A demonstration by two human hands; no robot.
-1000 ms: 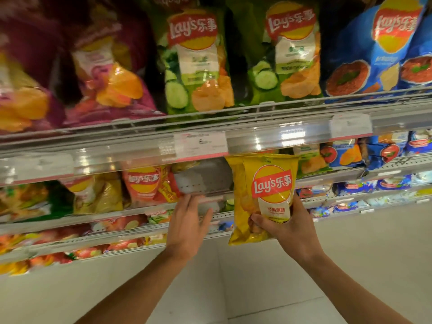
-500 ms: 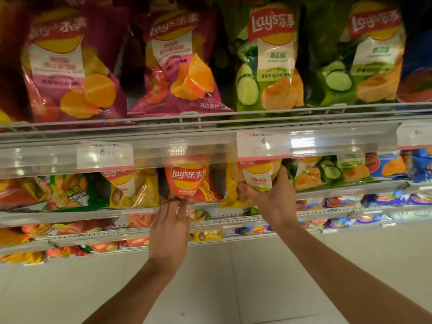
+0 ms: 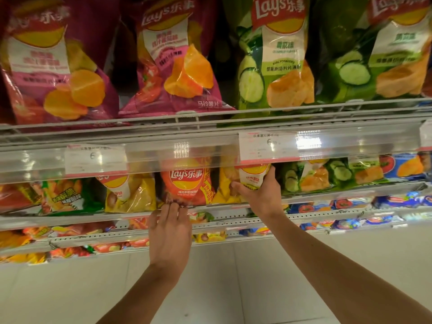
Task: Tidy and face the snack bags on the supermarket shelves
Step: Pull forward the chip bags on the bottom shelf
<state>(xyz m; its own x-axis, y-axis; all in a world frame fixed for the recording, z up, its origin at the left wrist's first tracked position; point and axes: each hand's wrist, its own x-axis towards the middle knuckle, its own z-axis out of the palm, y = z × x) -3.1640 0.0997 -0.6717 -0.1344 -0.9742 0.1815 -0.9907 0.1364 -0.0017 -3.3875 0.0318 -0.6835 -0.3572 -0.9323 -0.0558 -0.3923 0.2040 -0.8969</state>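
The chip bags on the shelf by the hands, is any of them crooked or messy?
Yes. The yellow bag in the right hand sits tilted and not fully seated. The orange bag above the left hand leans a little, its bottom crumpled at the shelf edge. The purple bags above stand straighter.

Left hand [image 3: 170, 232]: arm reaching up, palm away, fingers straight and together.
Right hand [image 3: 261, 195]: arm reaching up, thumb and fingers curled in a grip.

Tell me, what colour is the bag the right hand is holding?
Yellow, with a white label panel; the bag shows best in the head view, gripped by the right hand.
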